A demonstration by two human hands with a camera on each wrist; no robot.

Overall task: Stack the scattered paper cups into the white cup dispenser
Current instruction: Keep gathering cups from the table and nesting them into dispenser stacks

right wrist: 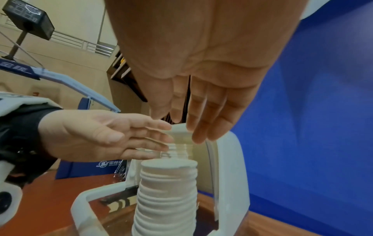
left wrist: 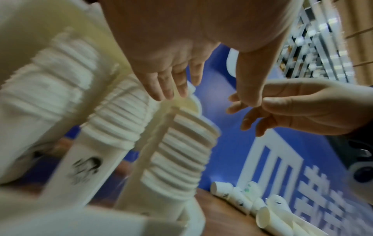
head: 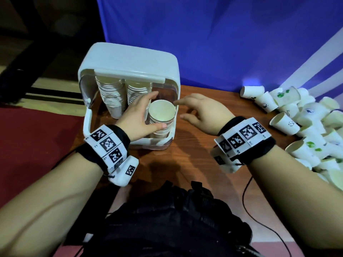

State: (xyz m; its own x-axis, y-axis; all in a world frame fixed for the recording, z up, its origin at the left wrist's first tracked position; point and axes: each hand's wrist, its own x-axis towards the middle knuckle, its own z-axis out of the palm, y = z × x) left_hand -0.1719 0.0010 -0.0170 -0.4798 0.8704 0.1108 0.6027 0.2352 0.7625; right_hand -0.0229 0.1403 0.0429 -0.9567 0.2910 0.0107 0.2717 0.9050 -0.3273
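Both hands slack, holding nothing: left hand [head: 138, 115] inside dispenser [head: 130, 58], seemingly touching cup stack [head: 161, 117]; right hand [head: 202, 112] beside.

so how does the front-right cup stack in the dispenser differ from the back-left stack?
The front-right stack stands upright with its open mouth up; the back-left stack leans, showing its ribbed side. The front-right stack is shorter; the back-left stack reaches up near the dispenser top. The left hand lies by the front-right stack; nothing is near the back-left stack. Both are nested white paper cups.

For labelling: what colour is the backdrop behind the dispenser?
Blue backdrop, clearest in the head view.
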